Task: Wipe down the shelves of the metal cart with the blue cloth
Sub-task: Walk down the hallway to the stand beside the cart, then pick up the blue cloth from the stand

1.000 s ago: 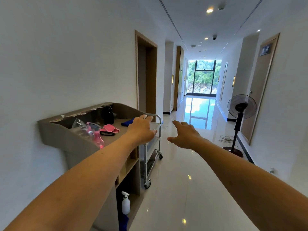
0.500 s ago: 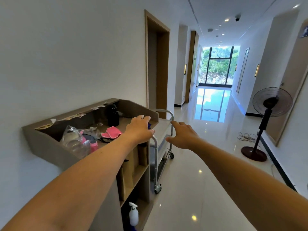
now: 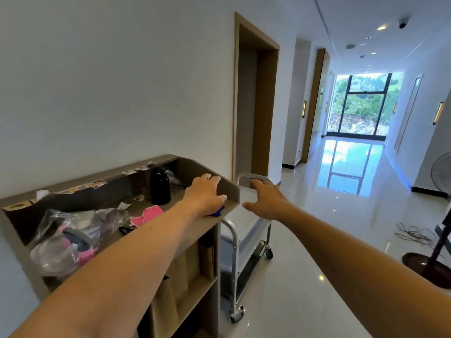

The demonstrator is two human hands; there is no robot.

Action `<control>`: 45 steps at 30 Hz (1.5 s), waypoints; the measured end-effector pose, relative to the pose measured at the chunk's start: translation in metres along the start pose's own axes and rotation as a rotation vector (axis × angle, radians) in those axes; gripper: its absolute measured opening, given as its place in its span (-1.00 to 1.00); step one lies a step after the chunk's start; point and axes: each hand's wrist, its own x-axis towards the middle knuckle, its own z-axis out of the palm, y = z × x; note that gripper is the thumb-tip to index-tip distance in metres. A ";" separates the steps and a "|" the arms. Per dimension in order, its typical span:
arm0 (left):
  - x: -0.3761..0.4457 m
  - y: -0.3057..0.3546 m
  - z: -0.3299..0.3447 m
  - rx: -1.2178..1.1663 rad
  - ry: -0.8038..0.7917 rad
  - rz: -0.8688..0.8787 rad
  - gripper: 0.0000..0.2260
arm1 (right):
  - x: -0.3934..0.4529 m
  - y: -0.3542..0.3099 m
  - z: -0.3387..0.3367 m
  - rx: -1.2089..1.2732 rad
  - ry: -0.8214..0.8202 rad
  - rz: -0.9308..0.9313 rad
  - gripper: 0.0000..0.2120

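Hallway, white wall on the left. A brown counter [image 3: 227,208] with a raised rim stands against that wall.

On the counter, far left: a clear bag [image 3: 61,240] holding a pink bottle [image 3: 81,247]. Just right of it, a pink cloth [image 3: 146,215], lying flat. Behind that, near the back rim, a black bottle [image 3: 159,189], upright.

Left hand [image 3: 203,196]: palm down at the counter's right end, fingers curled over the cloth [image 3: 218,212], which is blue. Only a small blue corner shows under the hand, at the counter's front right corner. Cannot tell whether the fingers actually pinch it or only press on it.

Below the counter top: open shelves [image 3: 195,284] with flat brown items standing upright.

Just right of the counter, touching or nearly so: the cart [image 3: 246,242], metal, on castors, with a hoop handle at each end. Its top shelf is bare where visible. The cloth is not on the cart.

Right hand [image 3: 267,200]: fingers spread, unclenched, holding nothing. Fingertips are at the far handle [image 3: 253,176]; contact cannot be confirmed.

Far right: a standing fan [image 3: 439,240] on a round base, with loose cables [image 3: 412,234] on the glossy floor beside it. A window [image 3: 363,104] closes the corridor's end.
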 end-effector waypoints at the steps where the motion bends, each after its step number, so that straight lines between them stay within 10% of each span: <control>1: 0.012 0.003 0.003 0.004 0.011 -0.012 -0.40 | 0.014 0.006 0.000 0.014 -0.009 -0.009 -0.23; 45: 0.195 -0.247 0.139 0.048 -0.114 -0.312 -0.48 | 0.264 -0.041 0.295 -0.119 -0.386 -0.169 -0.08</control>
